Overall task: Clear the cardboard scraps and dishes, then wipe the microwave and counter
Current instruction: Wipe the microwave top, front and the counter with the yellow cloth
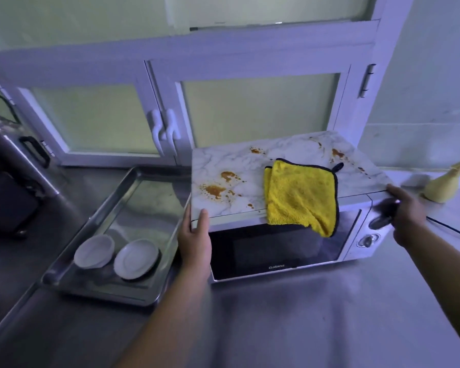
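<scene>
Grips the front-left corner of the marbled board (250,168) with the left hand (195,235), thumb on top, fingers curled beneath. Has the right hand (406,211) at the board's front-right corner, too blurred to tell whether touching or grasping. Looks like a two-handed hold at opposite corners, to keep the stained board level on top of the microwave (276,251), which stands toward the desk's (303,314) back edge. Has the yellow cloth (300,197) draped over the board's front edge, probably handy for wiping. Has two white dishes (94,251) side by side at the near end of the steel tray (144,205), left of the microwave, out of the way.
</scene>
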Motion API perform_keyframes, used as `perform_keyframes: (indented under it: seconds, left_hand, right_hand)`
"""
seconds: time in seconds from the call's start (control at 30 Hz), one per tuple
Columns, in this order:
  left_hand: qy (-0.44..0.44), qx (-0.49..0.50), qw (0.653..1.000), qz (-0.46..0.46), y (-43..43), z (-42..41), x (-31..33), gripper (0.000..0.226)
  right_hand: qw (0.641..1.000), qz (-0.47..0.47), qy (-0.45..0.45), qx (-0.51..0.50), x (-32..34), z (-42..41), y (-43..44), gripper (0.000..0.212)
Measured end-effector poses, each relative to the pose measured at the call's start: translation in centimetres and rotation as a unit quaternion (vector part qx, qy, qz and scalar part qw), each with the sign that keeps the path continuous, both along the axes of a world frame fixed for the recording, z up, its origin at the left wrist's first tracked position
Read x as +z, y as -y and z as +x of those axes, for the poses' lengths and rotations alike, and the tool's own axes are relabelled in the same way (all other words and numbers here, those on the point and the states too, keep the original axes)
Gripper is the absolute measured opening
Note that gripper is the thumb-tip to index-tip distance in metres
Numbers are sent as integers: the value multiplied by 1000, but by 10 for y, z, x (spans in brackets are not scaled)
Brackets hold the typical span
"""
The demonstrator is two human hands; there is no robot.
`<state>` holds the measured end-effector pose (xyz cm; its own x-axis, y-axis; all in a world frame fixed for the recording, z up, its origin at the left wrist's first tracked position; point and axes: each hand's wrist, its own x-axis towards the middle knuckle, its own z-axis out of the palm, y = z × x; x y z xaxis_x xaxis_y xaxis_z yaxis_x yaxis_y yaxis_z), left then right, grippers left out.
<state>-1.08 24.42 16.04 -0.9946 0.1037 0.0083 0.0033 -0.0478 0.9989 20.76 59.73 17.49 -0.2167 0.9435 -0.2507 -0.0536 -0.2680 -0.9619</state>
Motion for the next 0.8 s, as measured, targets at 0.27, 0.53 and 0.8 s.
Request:
perform_keyframes:
  seconds: [0.27, 0.53, 0.8]
  left_hand:
    - [20, -94, 995, 8, 17, -46, 5, 40]
    - [34, -115, 993, -20, 21, -78, -1, 64]
    - [37, -124, 992, 2, 18, -74, 4, 43]
  right_hand:
    - [996, -2, -31, -80, 3, 29, 73, 14]
    - [994, 83, -31, -69, -1, 78, 173, 10]
    - [995, 74, -49, -56, 2, 87, 179, 50]
